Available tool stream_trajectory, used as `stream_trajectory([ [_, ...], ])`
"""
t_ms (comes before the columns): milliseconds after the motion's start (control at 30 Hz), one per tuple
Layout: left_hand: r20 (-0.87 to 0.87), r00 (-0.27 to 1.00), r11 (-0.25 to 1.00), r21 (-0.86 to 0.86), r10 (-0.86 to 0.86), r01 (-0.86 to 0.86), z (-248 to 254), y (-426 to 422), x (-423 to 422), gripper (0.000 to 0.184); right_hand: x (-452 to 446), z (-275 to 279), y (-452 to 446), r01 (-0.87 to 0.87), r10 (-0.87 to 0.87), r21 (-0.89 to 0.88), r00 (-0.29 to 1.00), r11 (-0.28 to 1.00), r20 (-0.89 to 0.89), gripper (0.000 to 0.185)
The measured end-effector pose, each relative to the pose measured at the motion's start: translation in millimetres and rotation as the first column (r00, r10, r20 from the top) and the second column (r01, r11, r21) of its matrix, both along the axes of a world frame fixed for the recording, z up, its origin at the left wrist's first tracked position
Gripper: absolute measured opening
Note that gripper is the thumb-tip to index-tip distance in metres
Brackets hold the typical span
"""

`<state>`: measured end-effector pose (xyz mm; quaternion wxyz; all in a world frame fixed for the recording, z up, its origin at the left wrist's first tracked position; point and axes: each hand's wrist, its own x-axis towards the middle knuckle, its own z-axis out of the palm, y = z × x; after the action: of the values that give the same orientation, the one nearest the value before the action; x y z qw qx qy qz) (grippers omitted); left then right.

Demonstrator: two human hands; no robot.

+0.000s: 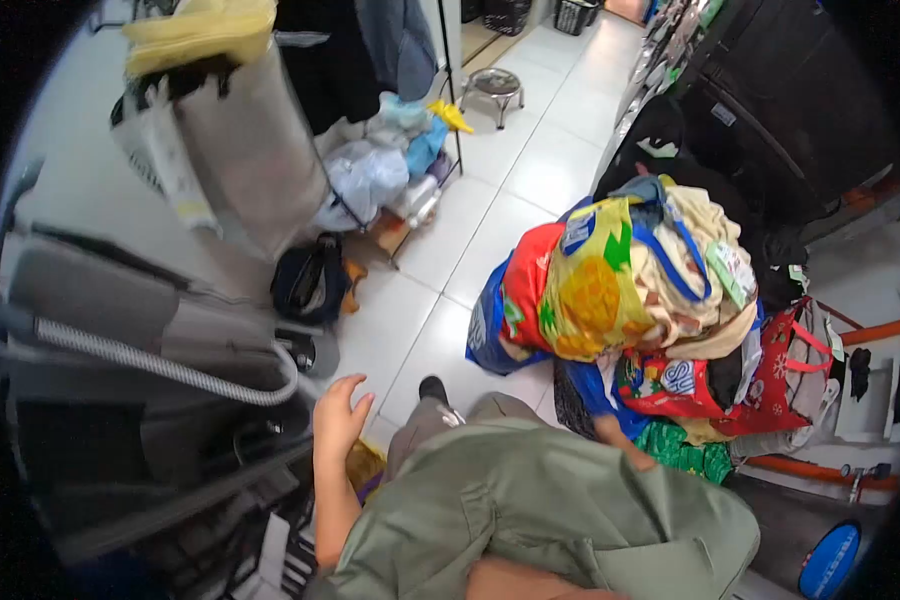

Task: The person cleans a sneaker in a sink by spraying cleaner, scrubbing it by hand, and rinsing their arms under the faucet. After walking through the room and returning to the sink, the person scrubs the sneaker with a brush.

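My left hand is raised on the left side, its fingers and thumb apart and nothing in it. It is closest to a grey steamer-like appliance with a ribbed hose. My right hand is low beside the heap of bags, partly covered by the olive-green garment on my body; its fingers are blurred and hidden. Near it are a green patterned bag and a red bag. Above these sits a yellow pineapple-print bag beside beige cloth.
White floor tiles run between the bags and a clothes rack. A small round stool stands farther off. A dark bag lies on the floor at left. At right are a red snowflake bag and dark suitcases.
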<state>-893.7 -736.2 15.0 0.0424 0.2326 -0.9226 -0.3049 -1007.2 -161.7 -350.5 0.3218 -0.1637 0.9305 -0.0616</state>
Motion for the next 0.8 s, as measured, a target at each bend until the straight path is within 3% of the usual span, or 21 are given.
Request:
stream_trajectory([
  [33, -0.015, 0.994, 0.994, -0.019, -0.109, 0.109, -1, -20, -39, 0.03, 23, -22, 21, 0.07, -0.087, -0.102, 0.98, 0.992, -0.178, 0.043],
  [67, -0.027, 0.977, 0.977, -0.04, -0.211, 0.21, -5, -37, -78, 0.03, 29, 3, 17, 0.04, -0.06, 0.148, 0.989, 0.988, 0.133, 0.043],
  [133, -0.035, 0.922, 0.922, 0.04, -0.384, 0.386, -25, -58, -163, 0.033, 80, -96, 49, -0.235, 0.219, 0.043, 0.948, 0.971, 0.23, 0.047],
  [167, -0.014, 0.891, 0.879, 0.16, -0.453, 0.449, -52, -65, -207, 0.034, 76, -59, 26, 0.052, -0.073, 0.065, 0.918, 0.997, 0.39, 0.047],
  [233, 0.001, 0.814, 0.77, 0.327, -0.581, 0.548, -115, -68, -299, 0.035, 38, -21, -26, 0.385, -0.389, 0.107, 0.799, 0.917, 0.459, 0.047],
  [267, 0.134, 0.767, 0.75, 0.367, -0.627, 0.55, -124, -59, -344, 0.036, 14, -13, -47, 0.47, -0.461, 0.107, 0.754, 0.876, 0.468, 0.047],
  [367, 0.279, 0.516, 0.585, 0.329, -0.81, 0.741, -181, -40, -473, 0.038, -85, -8, -108, 0.621, -0.568, 0.06, 0.669, 0.782, 0.478, 0.048],
  [433, 0.409, 0.405, 0.542, 0.31, -0.818, 0.781, -194, -28, -556, 0.041, -164, -8, -141, 0.686, -0.606, 0.012, 0.635, 0.728, 0.479, 0.048],
  [533, 0.474, 0.414, 0.542, 0.169, -0.777, 0.823, -201, -23, -662, 0.043, -293, 1, -180, 0.763, -0.653, -0.069, 0.594, 0.643, 0.47, 0.048],
  [667, 0.522, 0.244, 0.433, 0.278, -0.818, 0.858, -227, -30, -793, 0.044, -446, 42, -220, 0.866, -0.727, -0.171, 0.49, 0.471, 0.481, 0.049],
  [800, 0.551, 0.205, 0.415, 0.288, -0.809, 0.863, -251, -36, -911, 0.044, -558, 80, -248, 0.917, -0.761, -0.215, 0.399, 0.336, 0.512, 0.049],
])
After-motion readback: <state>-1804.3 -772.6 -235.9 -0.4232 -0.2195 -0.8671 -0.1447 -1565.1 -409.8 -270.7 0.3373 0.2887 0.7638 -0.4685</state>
